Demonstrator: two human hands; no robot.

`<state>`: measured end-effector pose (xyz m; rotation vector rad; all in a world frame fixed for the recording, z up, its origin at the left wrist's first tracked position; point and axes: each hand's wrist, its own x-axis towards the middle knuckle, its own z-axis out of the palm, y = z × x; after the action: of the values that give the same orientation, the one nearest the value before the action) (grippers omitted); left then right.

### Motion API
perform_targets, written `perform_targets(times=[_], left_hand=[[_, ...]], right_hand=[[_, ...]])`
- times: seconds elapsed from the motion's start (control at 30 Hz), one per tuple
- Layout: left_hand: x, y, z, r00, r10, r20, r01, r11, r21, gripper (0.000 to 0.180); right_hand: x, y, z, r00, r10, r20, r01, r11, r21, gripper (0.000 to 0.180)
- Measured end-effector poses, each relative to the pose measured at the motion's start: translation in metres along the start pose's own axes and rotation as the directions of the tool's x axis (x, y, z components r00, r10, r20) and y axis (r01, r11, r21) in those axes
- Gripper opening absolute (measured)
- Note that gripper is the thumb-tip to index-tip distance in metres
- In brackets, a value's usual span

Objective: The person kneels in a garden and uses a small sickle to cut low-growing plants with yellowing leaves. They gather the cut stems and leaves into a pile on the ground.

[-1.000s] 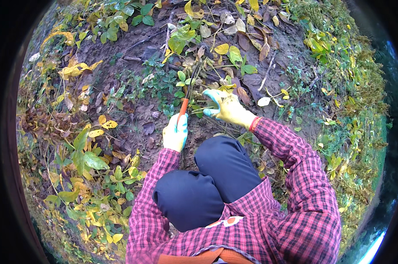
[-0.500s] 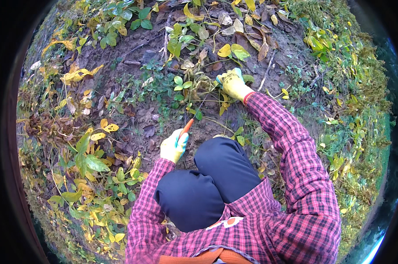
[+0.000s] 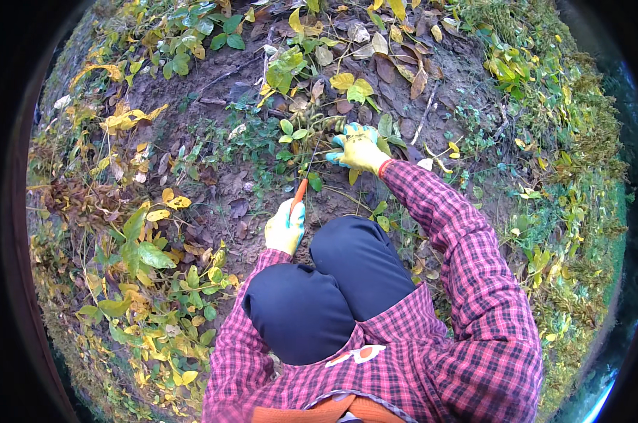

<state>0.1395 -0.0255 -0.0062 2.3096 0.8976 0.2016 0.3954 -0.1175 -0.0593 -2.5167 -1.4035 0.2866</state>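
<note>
I crouch over bare soil with my dark-trousered knees point(image 3: 333, 282) below me. My left hand point(image 3: 285, 227), in a yellow and teal glove, is closed around an orange-handled tool point(image 3: 299, 192) whose thin blade points up toward the plants. My right hand point(image 3: 359, 148), gloved the same way, reaches forward and grasps a small green and yellow leafy plant point(image 3: 312, 134) by its stems near the ground. Both sleeves are red plaid.
Brown soil point(image 3: 220, 176) with dead leaves and twigs lies ahead. Yellowing leafy plants point(image 3: 149, 254) crowd the left side, and green ground cover point(image 3: 544, 211) fills the right. More leafy stems point(image 3: 283, 67) stand farther ahead.
My right hand has dropped back a little from its far reach and now grips the plant. My left hand with the tool has stayed almost in place near my knee.
</note>
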Motion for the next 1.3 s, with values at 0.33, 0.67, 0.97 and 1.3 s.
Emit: perform_targets(times=[0.33, 0.67, 0.97, 1.3], left_hand=[[-0.045, -0.017, -0.023, 0.942, -0.246, 0.227, 0.317, 0.876, -0.363, 0.030], [-0.083, -0.040, -0.024, 0.815, -0.526, 0.242, 0.446, 0.305, -0.841, 0.025], [-0.011, 0.000, 0.012, 0.715, -0.438, 0.545, 0.663, 0.175, -0.728, 0.041], [-0.049, -0.061, 0.047, 0.620, -0.192, 0.761, 0.752, -0.132, -0.646, 0.050]], right_hand=[[-0.010, 0.022, -0.012, 0.991, 0.124, -0.057, -0.115, 0.983, 0.140, 0.035], [0.017, 0.058, -0.068, 0.989, 0.149, -0.002, -0.148, 0.987, -0.068, 0.037], [0.069, -0.082, -0.021, 0.971, -0.153, 0.182, 0.201, 0.938, -0.282, 0.027], [0.075, 0.002, -0.072, 0.847, 0.373, -0.378, -0.240, 0.904, 0.353, 0.052]])
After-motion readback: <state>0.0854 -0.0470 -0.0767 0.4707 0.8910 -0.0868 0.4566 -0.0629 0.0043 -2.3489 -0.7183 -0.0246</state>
